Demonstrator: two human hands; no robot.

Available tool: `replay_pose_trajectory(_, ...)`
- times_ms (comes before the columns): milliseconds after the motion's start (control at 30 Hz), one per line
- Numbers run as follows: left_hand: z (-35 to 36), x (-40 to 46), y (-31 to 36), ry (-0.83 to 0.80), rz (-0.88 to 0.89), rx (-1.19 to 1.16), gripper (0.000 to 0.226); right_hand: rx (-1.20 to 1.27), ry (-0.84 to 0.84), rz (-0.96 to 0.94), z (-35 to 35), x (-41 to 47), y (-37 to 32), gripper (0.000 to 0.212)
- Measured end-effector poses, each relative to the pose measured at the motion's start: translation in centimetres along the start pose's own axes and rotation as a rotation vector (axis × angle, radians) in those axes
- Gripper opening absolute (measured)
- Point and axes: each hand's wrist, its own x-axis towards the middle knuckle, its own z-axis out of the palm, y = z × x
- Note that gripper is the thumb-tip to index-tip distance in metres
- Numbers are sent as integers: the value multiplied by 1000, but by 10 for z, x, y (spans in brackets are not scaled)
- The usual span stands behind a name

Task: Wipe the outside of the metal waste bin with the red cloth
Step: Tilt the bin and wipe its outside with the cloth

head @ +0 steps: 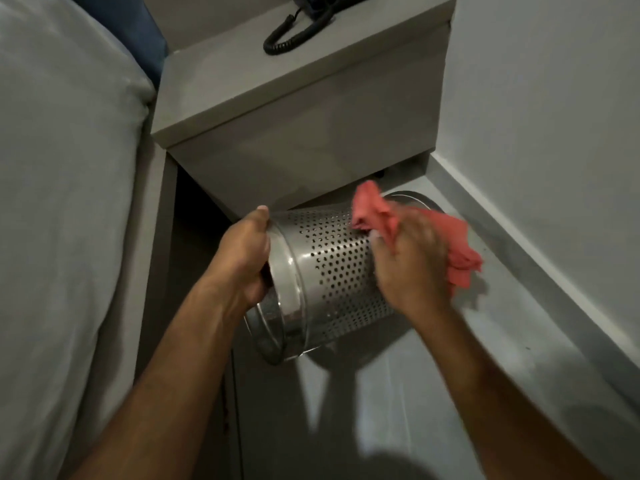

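The metal waste bin [332, 271] is tipped on its side above the floor, its open rim toward me and its perforated wall facing up. My left hand [244, 259] grips the rim at the left, fingers inside the mouth. My right hand [414, 263] is closed on the red cloth [377, 216] and presses it on the bin's perforated outside, near the base end. Part of the cloth sticks out past my hand to the right. The right hand is blurred.
A grey bedside cabinet [304, 109] stands just behind the bin, with a black telephone and its coiled cord [294, 32] on top. A bed with white bedding [62, 202] fills the left. A wall with a grey skirting [540, 244] runs along the right of the grey floor [398, 410].
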Motion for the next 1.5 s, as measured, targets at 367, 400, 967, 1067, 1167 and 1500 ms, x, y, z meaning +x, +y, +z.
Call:
replay_pose_trajectory(367, -13, -30, -9, -434, 373, 228, 35, 5, 40, -45, 1, 56, -58, 38)
replay_pose_trajectory(400, -8, -31, -13, -378, 512, 420, 30, -7, 11, 17, -3, 67, -58, 43)
replay_pose_trajectory(967, 22, -27, 10, 195, 570, 322, 37, 134, 77, 355, -3, -17, 75, 52)
replay_pose_trajectory(1067, 25, -28, 11, 188, 513, 294, 44, 119, 151, 118, 16, -17, 1, 57)
replay_pose_trajectory(1167, 21, -28, 12, 102, 499, 210, 49, 146, 135, -235, 35, -35, -70, 59)
replay_pose_trajectory(1500, 4, -22, -13, -402, 699, 790, 52, 185, 198, 155, -8, 42, -36, 50)
